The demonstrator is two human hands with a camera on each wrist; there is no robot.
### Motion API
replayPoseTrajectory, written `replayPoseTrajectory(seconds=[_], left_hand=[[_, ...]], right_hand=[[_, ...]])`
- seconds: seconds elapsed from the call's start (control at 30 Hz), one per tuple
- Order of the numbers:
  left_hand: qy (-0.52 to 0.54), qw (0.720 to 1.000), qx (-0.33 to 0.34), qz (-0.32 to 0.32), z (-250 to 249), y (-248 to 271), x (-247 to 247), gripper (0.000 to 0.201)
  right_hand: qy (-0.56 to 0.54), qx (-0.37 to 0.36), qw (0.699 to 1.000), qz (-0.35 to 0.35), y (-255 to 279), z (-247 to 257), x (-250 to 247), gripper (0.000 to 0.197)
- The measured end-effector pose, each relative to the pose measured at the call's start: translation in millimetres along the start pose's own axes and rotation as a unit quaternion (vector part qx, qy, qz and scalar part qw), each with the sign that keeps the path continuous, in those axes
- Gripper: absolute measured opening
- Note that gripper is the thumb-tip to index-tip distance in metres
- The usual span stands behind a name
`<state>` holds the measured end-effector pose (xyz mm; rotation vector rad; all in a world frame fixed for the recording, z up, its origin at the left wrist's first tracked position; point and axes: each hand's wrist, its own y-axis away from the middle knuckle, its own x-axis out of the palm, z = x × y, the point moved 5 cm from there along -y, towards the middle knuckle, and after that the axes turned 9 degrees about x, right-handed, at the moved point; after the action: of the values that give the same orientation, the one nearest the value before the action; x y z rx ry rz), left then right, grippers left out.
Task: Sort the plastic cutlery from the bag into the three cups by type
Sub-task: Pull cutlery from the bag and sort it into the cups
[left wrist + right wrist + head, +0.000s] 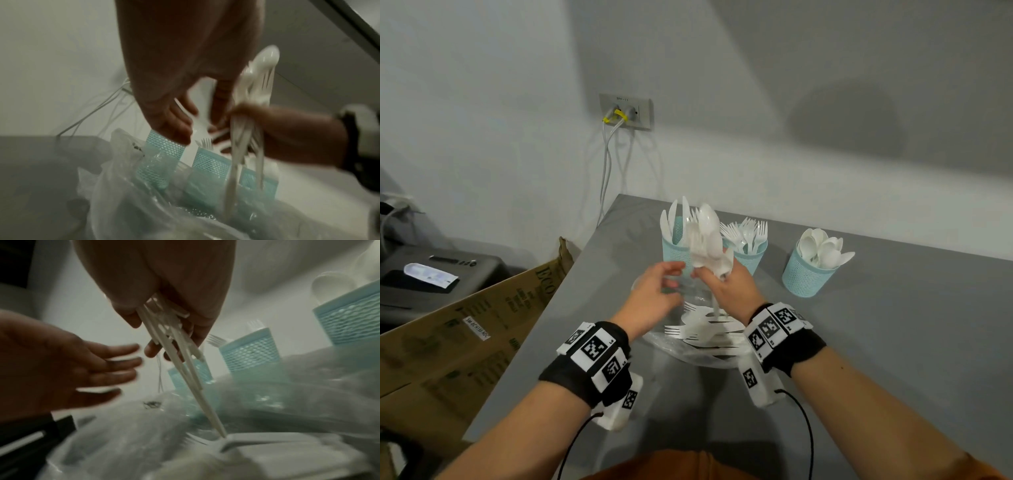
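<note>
My right hand [717, 279] grips a bundle of white plastic cutlery [707, 236], spoon bowls up, above the clear plastic bag [688, 356]. In the right wrist view the bundle's handles [174, 344] hang from my right hand [156, 337] down toward the bag [144, 443]. My left hand [674, 274] hovers just left of the bundle, fingers straight and holding nothing; the same hand [123, 366] looks bare from the right wrist. Three teal cups stand behind: knives [671, 250], forks [751, 257], spoons [806, 277]. More forks and other pieces [702, 329] lie in the bag.
The grey table [893, 342] runs to a white wall. Off the table's left edge stands a cardboard box [482, 325]. A wall socket with cables [625, 111] sits behind. Both wrist views are motion-blurred.
</note>
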<state>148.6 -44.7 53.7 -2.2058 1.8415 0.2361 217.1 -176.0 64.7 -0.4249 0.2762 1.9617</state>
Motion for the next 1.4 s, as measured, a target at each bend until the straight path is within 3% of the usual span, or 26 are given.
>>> replayPoseTrajectory(seconds=[0.07,0.1,0.2,0.37,0.5,0.53,0.6,0.67,0.73,0.83,0.93,1.03,1.17,1.23,1.33,1.4], left_hand=[[-0.042,0.995,0.014,0.092,-8,2,15,0.052],[-0.041,0.994,0.024,0.100,-12,2,20,0.048],[-0.034,0.997,0.054,0.036,-20,-5,23,0.045],[-0.016,0.994,0.112,0.001,-19,-9,29,0.062],[0.008,0.991,0.134,-0.020,-14,-8,32,0.055],[0.015,0.991,0.130,-0.017,-12,-7,31,0.054],[0.006,0.993,0.121,-0.008,-3,-7,28,0.052],[-0.011,0.994,0.113,-0.005,9,-7,25,0.056],[-0.016,0.994,0.103,-0.005,20,-6,23,0.057],[-0.026,0.997,0.066,-0.009,31,-4,21,0.037],[-0.008,0.999,0.035,-0.020,42,-1,18,0.044],[0.019,0.999,0.017,-0.025,49,0,16,0.043],[0.018,1.000,0.012,-0.003,48,-1,17,0.024],[0.013,1.000,0.012,-0.006,49,0,17,0.022],[0.041,0.998,-0.049,-0.028,54,1,16,0.018],[0.052,0.995,-0.074,-0.035,57,1,15,0.019]], right_hand=[[-0.074,-0.019,0.997,0.017,-2,13,10,0.024],[-0.096,-0.024,0.995,0.024,-3,15,16,0.031],[-0.111,-0.012,0.993,0.037,-3,18,25,0.050],[-0.118,0.001,0.989,0.084,1,19,26,0.031],[-0.142,0.016,0.985,0.097,10,24,24,0.034],[-0.172,0.018,0.980,0.095,11,26,21,0.040],[-0.209,0.001,0.976,0.065,12,31,11,0.070],[-0.193,-0.039,0.980,0.039,13,44,2,0.088],[-0.145,-0.080,0.985,0.053,13,58,0,0.080],[0.003,-0.103,0.992,0.073,11,56,13,0.051],[0.080,-0.085,0.988,0.101,12,31,36,0.048],[0.083,-0.079,0.989,0.094,11,17,46,0.053],[0.097,-0.065,0.986,0.117,11,18,45,0.063],[0.067,-0.044,0.989,0.124,13,19,42,0.057],[-0.038,-0.003,0.991,0.128,12,17,36,0.038],[-0.068,0.012,0.989,0.134,12,14,35,0.039]])
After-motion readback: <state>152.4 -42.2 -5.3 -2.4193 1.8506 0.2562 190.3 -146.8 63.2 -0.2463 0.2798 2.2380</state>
